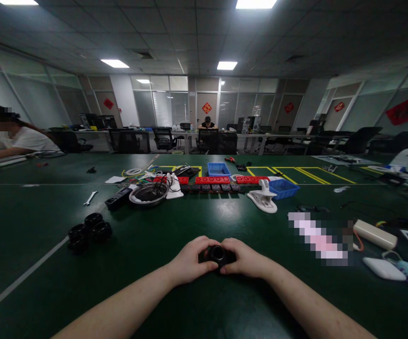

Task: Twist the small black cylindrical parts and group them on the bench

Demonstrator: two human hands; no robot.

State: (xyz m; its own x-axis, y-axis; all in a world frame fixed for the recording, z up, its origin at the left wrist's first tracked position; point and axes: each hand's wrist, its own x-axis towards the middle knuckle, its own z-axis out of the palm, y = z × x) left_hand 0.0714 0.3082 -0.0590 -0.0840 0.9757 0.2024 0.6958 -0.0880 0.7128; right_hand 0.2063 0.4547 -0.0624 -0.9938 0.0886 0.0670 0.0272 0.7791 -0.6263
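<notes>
A round black part with a hole in its middle [219, 254] is in front of me, low over the green table or resting on it; I cannot tell which. Around its left side curls my left hand [196, 259], thumb toward me and fingers behind. My right hand [243, 258] grips the opposite side in the same way. Both hands are closed on this one part, and much of its body is hidden by the fingers. To the left stand several similar black round parts [93, 230] grouped together.
An open-end wrench [91, 198] lies left, near a metal dish [148, 194]. Beyond are red sockets strips [212, 180], a white clip base [263, 198] and blue bins [283, 188] [219, 169]. At right lie a beige box [375, 234] and a white case [383, 269]. A person [16, 136] sits far left.
</notes>
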